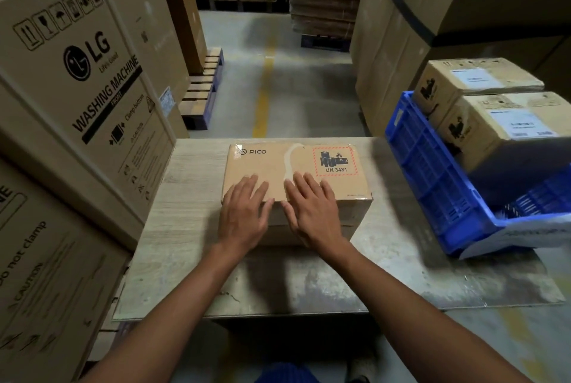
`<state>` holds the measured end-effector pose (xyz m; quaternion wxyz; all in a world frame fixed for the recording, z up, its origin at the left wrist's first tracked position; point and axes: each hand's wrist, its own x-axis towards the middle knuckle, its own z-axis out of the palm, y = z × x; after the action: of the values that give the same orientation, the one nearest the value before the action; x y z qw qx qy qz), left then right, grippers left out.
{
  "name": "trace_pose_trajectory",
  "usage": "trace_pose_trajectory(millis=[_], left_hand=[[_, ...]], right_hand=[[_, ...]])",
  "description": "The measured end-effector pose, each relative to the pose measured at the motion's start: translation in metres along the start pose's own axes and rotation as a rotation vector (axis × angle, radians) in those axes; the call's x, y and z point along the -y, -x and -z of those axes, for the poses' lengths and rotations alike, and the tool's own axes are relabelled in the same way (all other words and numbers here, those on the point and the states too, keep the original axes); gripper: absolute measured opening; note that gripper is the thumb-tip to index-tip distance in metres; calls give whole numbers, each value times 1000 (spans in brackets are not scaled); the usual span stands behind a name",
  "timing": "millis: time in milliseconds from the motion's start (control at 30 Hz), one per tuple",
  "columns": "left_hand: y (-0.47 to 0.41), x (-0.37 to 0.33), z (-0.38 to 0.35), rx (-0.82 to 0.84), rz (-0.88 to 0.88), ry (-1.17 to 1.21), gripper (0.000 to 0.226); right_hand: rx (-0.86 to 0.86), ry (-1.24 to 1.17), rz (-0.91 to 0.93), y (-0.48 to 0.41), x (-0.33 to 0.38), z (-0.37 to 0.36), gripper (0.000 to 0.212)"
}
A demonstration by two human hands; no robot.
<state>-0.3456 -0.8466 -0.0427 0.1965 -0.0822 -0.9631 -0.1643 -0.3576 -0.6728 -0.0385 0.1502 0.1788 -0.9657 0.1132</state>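
Both hands down flat on the PICO box (278,163), right in the middle of the bench (185,228)!

Left hand (244,212) and right hand (312,212) sit side by side at the near edge of the box's top. Palms are down and fingers straight and slightly fanned, so each grip is spread, with nothing pinched and nothing curled round. The box lies flat, with the logo at its far left corner and the red-bordered UN 3481 battery label at far right, just beyond the right hand's fingertips. Off to the right there's a blue crate (432,172), tipped, near the box but apart from it. Two labelled cartons (506,129) are at its far side; whether they sit inside it I cannot tell. A big washing machine carton (77,79) stands at the bench's left edge.
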Motion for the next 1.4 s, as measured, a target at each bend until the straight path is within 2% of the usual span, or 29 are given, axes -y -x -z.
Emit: trace_pose_trajectory(millis=[133,233,300,400,500,700,767,833,933,1033,1233,1300,1400], left_hand=[[-19,-8,13,27,27,-79,44],[-49,-12,26,117,17,-159,33],[-65,-11,25,181,49,-173,36],[-71,-9,14,297,101,-68,57],[-70,-4,5,360,130,-74,57],[-92,-25,14,483,173,-280,49],[-97,-41,14,477,163,-272,46],[-97,-57,7,445,58,-166,45],[-90,-75,-7,445,-44,-70,46],[-91,-80,-13,450,-1,-62,46],[-95,-57,1,556,-47,55,52],[-82,-45,2,510,2,0,60],[-66,-33,3,494,140,-102,70]], right_hand=[[14,63,13,-4,0,4,51],[56,107,5,-30,3,21,44],[123,130,-46,-52,3,27,42],[272,132,-68,-64,-2,22,65],[361,77,-66,-59,-9,13,82],[424,24,-34,-82,-19,28,57],[413,13,-49,-88,-30,39,54],[309,52,-157,-82,-44,45,53],[250,137,-280,-57,-60,42,62],[282,101,-291,-47,-59,34,77],[301,14,-253,-59,-69,44,63],[312,-16,-269,-55,-77,52,64],[399,15,-310,-38,-80,52,81]])
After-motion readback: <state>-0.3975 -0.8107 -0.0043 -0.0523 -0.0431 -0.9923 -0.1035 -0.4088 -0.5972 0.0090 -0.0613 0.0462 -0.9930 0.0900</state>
